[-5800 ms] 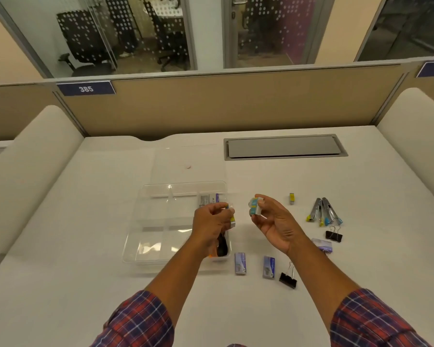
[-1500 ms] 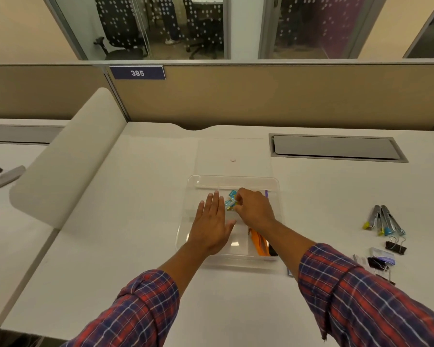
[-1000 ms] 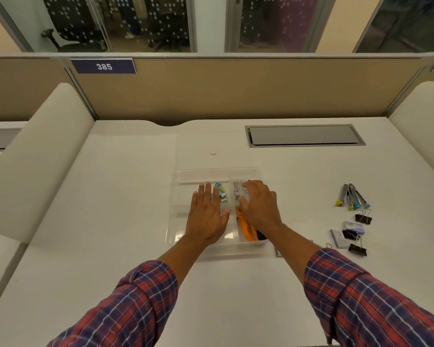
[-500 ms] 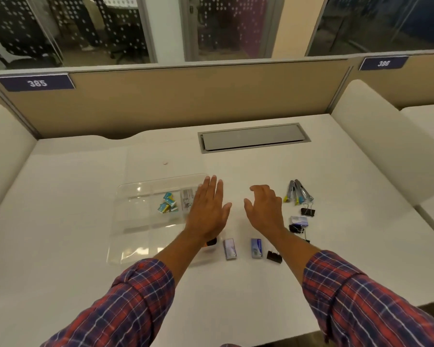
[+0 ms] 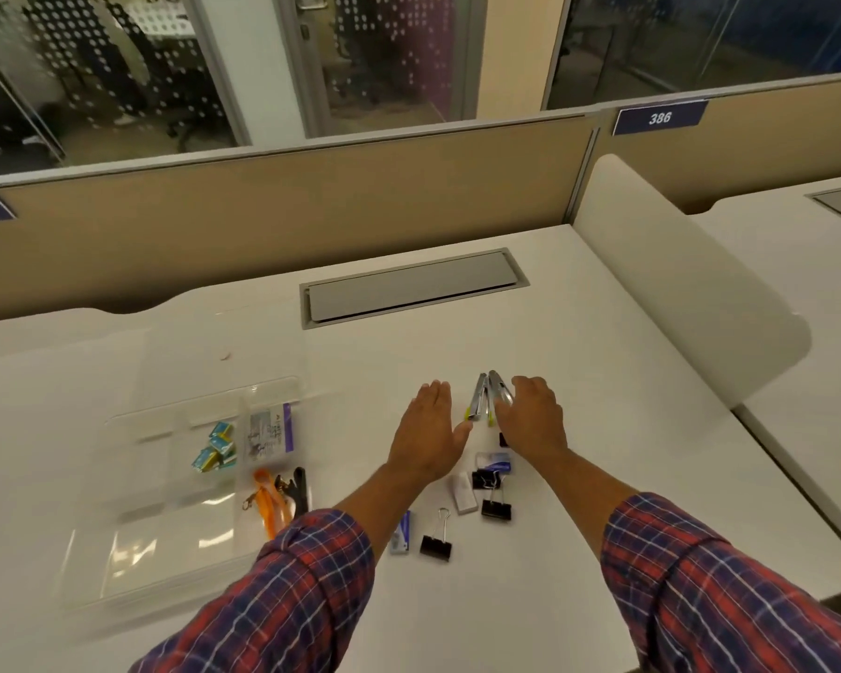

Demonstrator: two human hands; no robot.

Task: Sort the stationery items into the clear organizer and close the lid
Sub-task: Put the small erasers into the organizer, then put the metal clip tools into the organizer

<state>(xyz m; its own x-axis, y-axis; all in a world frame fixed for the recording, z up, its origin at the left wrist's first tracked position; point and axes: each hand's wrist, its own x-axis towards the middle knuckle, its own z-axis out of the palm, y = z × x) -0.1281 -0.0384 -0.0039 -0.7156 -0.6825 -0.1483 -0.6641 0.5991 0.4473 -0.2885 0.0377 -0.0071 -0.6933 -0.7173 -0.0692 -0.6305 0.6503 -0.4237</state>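
While both hands hover over the loose stock to the right, the sort reads as partly done.

Held in the clear organizer (image 5: 132, 551), left on the bench (image 5: 603, 381), lid (image 5: 224, 342) lying open behind it: small teal boxes (image 5: 214, 446); one purple-edged packet (image 5: 269, 432); one orange lanyard (image 5: 268, 502) with black fittings.

Loose on the bench, well apart from the organizer: silver pieces with yellow tips (image 5: 484, 398), bunched; three black binder clips (image 5: 435, 544); one white block (image 5: 464, 493); one blue-and-white box (image 5: 401, 531); one blue-and-white packet (image 5: 498, 462).

Left hand (image 5: 428, 439): flat, fingers straight and together, holding nothing, just beside the silver pieces. Right hand (image 5: 530, 420): fingers lightly curved over the same pieces, nothing gripped; contact cannot be told.

Hazards, as judged:
- The silver pieces lie fanned against one another; a hasty grab may take some and scatter the rest.
- Two binder clips sit touching near the packet; their wire handles may snag and drag a neighbour along.
- The left sleeve passes close over the blue-and-white box and may sweep it aside.
- The lanyard bulks in its compartment and may foul the lid at closing.
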